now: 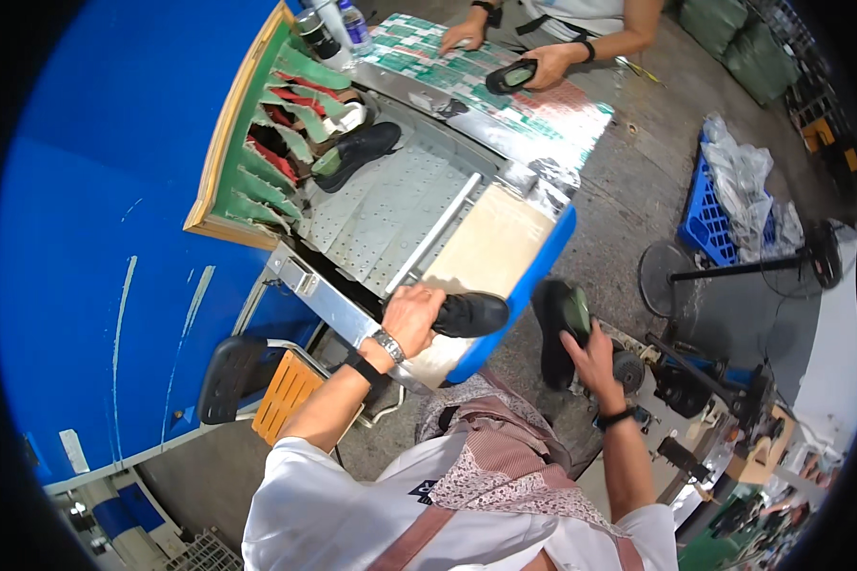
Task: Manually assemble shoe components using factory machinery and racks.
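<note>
My left hand (413, 319) is closed around the heel end of a black shoe (472, 315), whose toe points right over the beige board at the end of the conveyor. My right hand (590, 358) grips a second black shoe (550, 324) off to the right, beyond the blue edge; green shows inside its opening. Another black shoe (367, 147) with a green piece at its heel lies on the perforated metal conveyor (371, 219), just outside a curtain of green and red strips (286, 143). More shoes sit partly hidden among the strips.
Across the conveyor, a co-worker's hand (548, 67) holds a black shoe (511, 76) over a table covered in green and white (409, 43). A blue crate (709, 205) with plastic bags and a round-based stand (659, 276) are at right. A wooden-seated chair (286, 395) stands at left.
</note>
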`<state>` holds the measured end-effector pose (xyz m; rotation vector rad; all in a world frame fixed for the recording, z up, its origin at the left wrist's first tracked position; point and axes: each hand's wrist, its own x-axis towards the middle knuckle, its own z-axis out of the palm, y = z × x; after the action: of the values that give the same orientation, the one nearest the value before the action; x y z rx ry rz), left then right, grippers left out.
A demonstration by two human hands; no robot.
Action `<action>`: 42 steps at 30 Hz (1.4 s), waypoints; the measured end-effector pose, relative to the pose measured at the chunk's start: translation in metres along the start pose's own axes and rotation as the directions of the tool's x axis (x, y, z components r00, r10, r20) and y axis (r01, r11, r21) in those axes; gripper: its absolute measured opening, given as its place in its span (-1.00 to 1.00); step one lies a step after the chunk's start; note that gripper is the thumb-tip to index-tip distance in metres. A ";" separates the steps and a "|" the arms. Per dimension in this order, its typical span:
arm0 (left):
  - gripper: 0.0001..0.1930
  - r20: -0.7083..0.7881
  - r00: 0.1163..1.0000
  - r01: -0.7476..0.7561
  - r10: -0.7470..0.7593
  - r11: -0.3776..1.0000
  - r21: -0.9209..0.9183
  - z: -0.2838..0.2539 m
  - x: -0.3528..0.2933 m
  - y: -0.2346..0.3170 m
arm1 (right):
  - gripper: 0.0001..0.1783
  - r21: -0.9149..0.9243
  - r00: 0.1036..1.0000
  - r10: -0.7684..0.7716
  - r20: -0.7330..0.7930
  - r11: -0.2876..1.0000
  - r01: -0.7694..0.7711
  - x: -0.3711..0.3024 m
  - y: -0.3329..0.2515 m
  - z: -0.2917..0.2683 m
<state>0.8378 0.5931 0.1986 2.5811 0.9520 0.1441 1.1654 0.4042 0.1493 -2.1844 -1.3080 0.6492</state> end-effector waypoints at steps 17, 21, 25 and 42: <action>-0.47 0.217 0.710 -0.574 0.670 0.729 -0.373 0.171 -0.075 0.510 | -0.18 0.312 0.024 0.802 -0.596 0.259 -0.914 -0.666 0.426 -0.250; -0.41 0.212 0.477 -0.746 0.853 0.521 -0.416 0.184 -0.085 0.634 | -0.14 0.277 0.098 0.893 -0.440 0.239 -0.931 -0.707 0.463 -0.265; -0.53 0.061 0.337 -0.844 0.940 0.330 -0.422 0.193 -0.105 0.713 | -0.30 0.440 0.327 0.662 -0.675 0.716 -0.542 -0.647 0.433 -0.249; -0.13 -0.103 0.830 -0.511 0.549 0.672 -0.536 0.240 -0.101 0.701 | 0.04 0.329 0.768 0.296 -0.568 0.937 -0.118 -0.440 0.287 -0.325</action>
<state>1.2384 -0.0362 0.2532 2.2078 0.0554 0.4181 1.3715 -0.1653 0.2732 -2.0609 -0.5946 0.1426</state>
